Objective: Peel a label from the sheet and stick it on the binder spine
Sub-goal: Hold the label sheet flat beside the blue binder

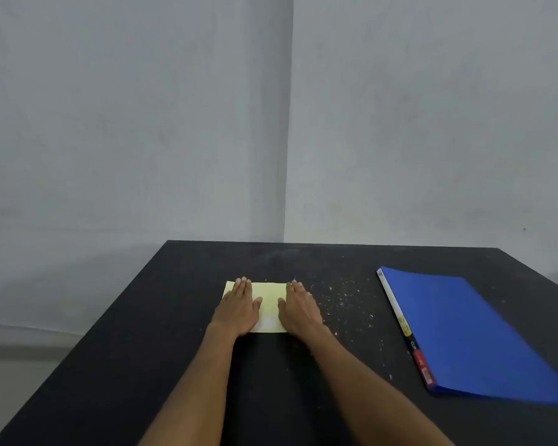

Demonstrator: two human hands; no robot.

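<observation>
A pale yellow label sheet (269, 300) lies flat in the middle of the black table (142, 365). My left hand (239, 309) rests palm down on the sheet's left part, fingers straight and together. My right hand (298, 309) lies palm down over its right edge. Neither hand grips anything. A blue binder (477, 336) lies flat to the right, closed. Its white spine (395, 305) faces my hands and carries a yellow tag and a red patch toward the near end.
White specks and crumbs (348, 297) are scattered on the table between the sheet and the binder. Grey walls meet in a corner behind the table's far edge. The table's left edge runs diagonally toward me.
</observation>
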